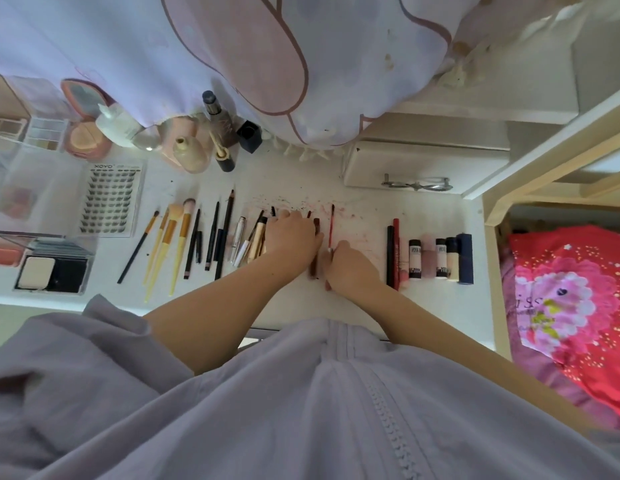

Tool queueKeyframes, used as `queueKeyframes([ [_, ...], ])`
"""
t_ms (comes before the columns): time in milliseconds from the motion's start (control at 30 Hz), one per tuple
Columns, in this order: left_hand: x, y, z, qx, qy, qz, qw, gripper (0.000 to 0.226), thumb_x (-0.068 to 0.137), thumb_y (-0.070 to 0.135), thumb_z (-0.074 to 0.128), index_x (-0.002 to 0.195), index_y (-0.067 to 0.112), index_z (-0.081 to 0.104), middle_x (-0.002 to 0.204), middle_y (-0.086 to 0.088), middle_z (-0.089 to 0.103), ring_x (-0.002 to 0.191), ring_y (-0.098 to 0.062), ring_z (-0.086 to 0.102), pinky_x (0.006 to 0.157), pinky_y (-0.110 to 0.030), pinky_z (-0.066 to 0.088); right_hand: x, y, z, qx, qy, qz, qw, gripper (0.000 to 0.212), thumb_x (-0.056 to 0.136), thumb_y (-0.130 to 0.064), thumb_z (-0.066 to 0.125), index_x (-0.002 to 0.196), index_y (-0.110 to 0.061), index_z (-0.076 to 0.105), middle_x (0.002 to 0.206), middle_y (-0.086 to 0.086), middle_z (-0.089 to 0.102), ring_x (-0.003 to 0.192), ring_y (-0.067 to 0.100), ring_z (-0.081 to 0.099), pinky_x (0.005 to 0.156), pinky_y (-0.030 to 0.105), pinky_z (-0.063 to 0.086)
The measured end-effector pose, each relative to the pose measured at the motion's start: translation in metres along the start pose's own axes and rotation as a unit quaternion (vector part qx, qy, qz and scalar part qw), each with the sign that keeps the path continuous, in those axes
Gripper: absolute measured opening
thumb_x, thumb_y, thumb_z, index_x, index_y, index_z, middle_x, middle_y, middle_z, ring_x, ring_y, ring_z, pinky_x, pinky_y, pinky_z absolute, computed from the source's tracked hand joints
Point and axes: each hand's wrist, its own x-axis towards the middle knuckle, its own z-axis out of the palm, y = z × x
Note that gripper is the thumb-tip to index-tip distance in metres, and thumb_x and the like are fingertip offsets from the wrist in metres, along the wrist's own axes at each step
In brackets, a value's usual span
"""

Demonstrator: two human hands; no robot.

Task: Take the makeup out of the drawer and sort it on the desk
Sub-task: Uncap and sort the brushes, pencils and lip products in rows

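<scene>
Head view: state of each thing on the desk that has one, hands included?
left hand: palm down, resting on slim sticks
right hand: pinching the red pencil
red pencil: lying on desk, near end held
brushes: laid flat in a row
lipstick tubes: lined up side by side, capped
lash tray: lying flat
pink compact: open, mirror up
powder compact: open

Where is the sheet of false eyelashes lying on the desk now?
In the head view the sheet of false eyelashes lies flat on the left part of the desk, just left of the yellow-handled brushes.
</scene>
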Motion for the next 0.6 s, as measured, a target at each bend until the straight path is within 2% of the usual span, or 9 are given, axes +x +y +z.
queueKeyframes([
  [100,0.002,-0.004,0.001,0.008,0.004,0.016,1.000,0.044,0.097,0.040,0.033,0.117,0.010,0.059,0.123,-0.011,0.054,0.118,-0.028,0.044,0.095,-0.038,0.036,0.004,-0.007,0.008,-0.052,0.020,-0.002,0.998,0.033,0.101,-0.037,0.028,0.097,-0.010,0.045,0.092,0.010,0.062,0.072,0.022,0.051,0.060,0.030,0.035],
  [200,0.002,-0.009,0.002,-0.010,0.016,0.022,1.000,0.043,0.098,0.040,0.033,0.113,0.012,0.061,0.121,-0.010,0.056,0.117,-0.029,0.045,0.094,-0.038,0.036,0.005,-0.008,0.008,-0.091,0.013,-0.020,0.996,0.035,0.100,-0.041,0.025,0.091,-0.012,0.043,0.086,0.007,0.056,0.071,0.022,0.048,0.059,0.031,0.032],
  [333,0.001,-0.010,-0.001,-0.043,0.059,0.035,0.997,0.040,0.098,0.037,0.033,0.108,0.012,0.063,0.111,-0.008,0.059,0.108,-0.027,0.049,0.090,-0.036,0.037,0.006,0.005,-0.012,-0.094,0.012,-0.044,0.995,0.039,0.100,-0.044,0.024,0.093,-0.012,0.046,0.085,0.005,0.052,0.076,0.023,0.049,0.065,0.032,0.036],
  [467,0.000,0.020,-0.009,-0.095,0.113,0.103,0.984,0.036,0.097,0.036,0.036,0.104,0.011,0.062,0.105,-0.008,0.060,0.101,-0.026,0.050,0.078,-0.035,0.035,0.013,0.042,-0.059,-0.086,0.082,-0.043,0.992,0.027,0.099,-0.033,0.034,0.094,-0.012,0.050,0.082,0.006,0.060,0.073,0.023,0.056,0.056,0.029,0.038],
  [533,-0.004,0.049,-0.009,-0.117,0.106,0.141,0.977,0.034,0.097,0.034,0.036,0.104,0.010,0.059,0.106,-0.009,0.060,0.101,-0.026,0.050,0.073,-0.035,0.033,0.018,0.060,-0.083,-0.078,0.095,-0.024,0.992,0.023,0.098,-0.027,0.036,0.098,-0.012,0.054,0.085,0.005,0.061,0.071,0.021,0.053,0.054,0.027,0.036],
  [600,-0.007,0.078,-0.003,-0.134,0.070,0.154,0.976,0.033,0.098,0.034,0.035,0.108,0.010,0.055,0.107,-0.010,0.059,0.103,-0.027,0.050,0.076,-0.035,0.034,0.025,0.068,-0.100,-0.059,0.086,-0.020,0.994,0.023,0.096,-0.022,0.038,0.102,-0.013,0.058,0.092,0.005,0.063,0.079,0.021,0.058,0.062,0.030,0.045],
])
